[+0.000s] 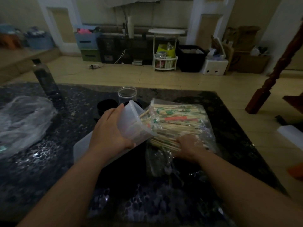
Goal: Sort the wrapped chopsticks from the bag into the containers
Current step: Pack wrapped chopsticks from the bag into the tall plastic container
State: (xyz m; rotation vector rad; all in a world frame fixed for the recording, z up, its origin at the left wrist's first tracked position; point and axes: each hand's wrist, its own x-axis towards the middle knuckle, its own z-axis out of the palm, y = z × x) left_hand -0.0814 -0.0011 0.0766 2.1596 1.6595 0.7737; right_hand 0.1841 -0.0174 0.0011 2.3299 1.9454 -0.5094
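Note:
A clear plastic bag full of wrapped chopsticks lies on the dark table, right of centre. My left hand grips a translucent plastic container, tilted on its side with its mouth toward the bag; a few chopsticks reach into it. My right hand is inside the bag's open near end, resting on the chopsticks; its fingers are partly hidden by plastic. A clear round jar stands upright behind the container, with black round containers beside it.
A crumpled plastic bag lies at the table's left. A dark bottle stands at the back left. A white flat lid or board lies under my left wrist. The table's right edge runs close to the bag.

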